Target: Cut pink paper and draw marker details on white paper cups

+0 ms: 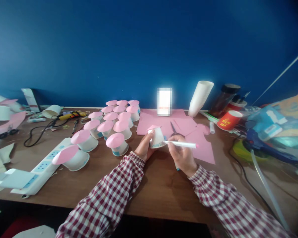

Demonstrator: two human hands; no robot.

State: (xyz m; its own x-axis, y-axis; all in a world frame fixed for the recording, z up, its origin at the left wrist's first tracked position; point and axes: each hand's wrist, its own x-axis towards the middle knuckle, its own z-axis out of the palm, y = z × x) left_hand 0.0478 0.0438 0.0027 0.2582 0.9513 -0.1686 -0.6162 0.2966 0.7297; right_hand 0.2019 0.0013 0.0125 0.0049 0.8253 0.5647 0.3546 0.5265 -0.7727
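Note:
My left hand (144, 147) is closed around a small white paper cup (157, 137) held upside down, with a pink paper disc on its top and a blue zigzag line near its rim. My right hand (182, 155) grips a white pen (181, 144) with a pink end; its tip touches the cup's side. Both hands hover over the wooden table (161, 185), just in front of pink paper sheets (203, 148).
Several upturned cups with pink discs (115, 125) stand to the left. A white power strip (39, 170) lies at the front left. Scissors (174, 129) rest on the pink paper. A stack of white cups (200, 97), a red cup (229, 119) and cables crowd the right.

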